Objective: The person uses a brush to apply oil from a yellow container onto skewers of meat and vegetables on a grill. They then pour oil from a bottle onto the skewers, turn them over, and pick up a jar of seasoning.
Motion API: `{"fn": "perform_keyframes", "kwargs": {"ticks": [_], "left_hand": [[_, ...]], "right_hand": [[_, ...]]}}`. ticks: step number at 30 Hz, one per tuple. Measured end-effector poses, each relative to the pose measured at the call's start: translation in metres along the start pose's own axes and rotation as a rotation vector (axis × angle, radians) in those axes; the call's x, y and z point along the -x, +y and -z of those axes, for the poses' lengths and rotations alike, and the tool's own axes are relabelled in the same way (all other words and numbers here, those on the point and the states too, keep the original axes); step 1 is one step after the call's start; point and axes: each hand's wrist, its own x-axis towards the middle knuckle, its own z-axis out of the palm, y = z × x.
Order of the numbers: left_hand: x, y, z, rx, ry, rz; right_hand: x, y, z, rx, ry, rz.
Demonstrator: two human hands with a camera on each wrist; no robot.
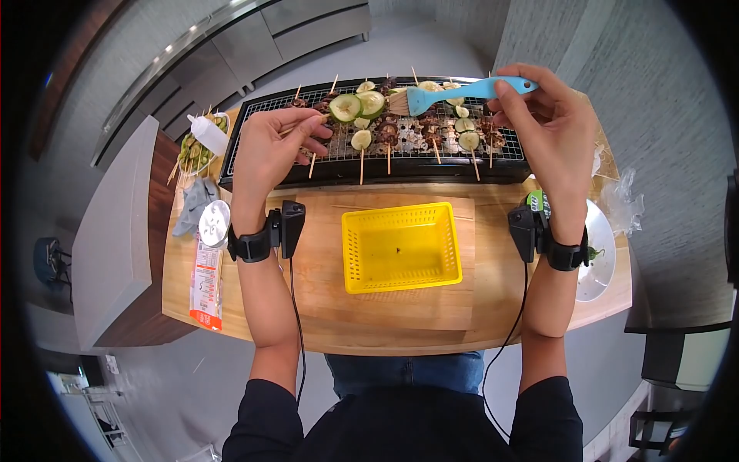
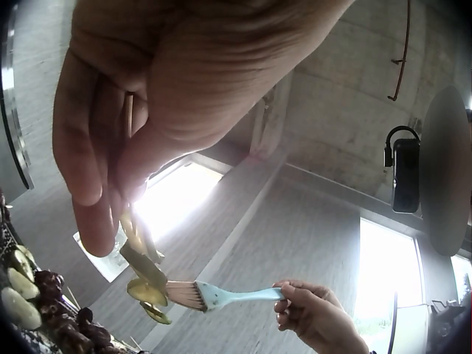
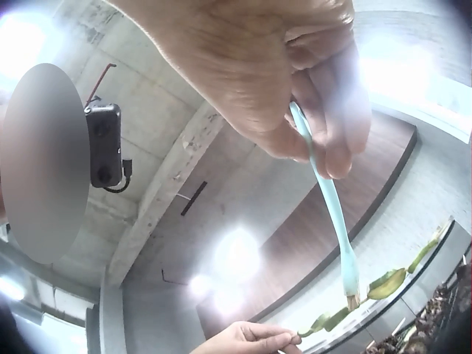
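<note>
My left hand (image 1: pixel 277 150) pinches the stick end of a skewer of green-rimmed zucchini slices (image 1: pixel 345 108), raised over the grill (image 1: pixel 323 171). In my right hand (image 1: pixel 556 123) is a light-blue basting brush (image 1: pixel 469 90), gripped near the end of its handle. The brush's bristles (image 2: pixel 184 294) meet the zucchini slices in the left wrist view. From the right wrist, the blue handle (image 3: pixel 332 206) slants down from thumb and fingers towards the skewer. Several skewers of dark meat (image 1: pixel 389 135) and pale slices lie on the wire rack below, sticks pointing towards me.
A yellow basket (image 1: pixel 402 286) stands on a wooden board (image 1: pixel 323 300) before the grill. To the left are a white squeeze bottle (image 1: pixel 208 134), a plate of green skewers, a grey cloth (image 1: pixel 197 204) and a packet (image 1: pixel 205 281). A white plate (image 1: pixel 600 266) sits at right.
</note>
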Motion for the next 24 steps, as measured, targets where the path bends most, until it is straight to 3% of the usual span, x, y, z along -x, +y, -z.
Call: {"fn": "perform_keyframes", "kwargs": {"ticks": [24], "left_hand": [[0.0015, 0.0030, -0.0011, 0.034, 0.012, -0.021]], "right_hand": [[0.0008, -0.0014, -0.0001, -0.086, 0.029, 0.107]]}}
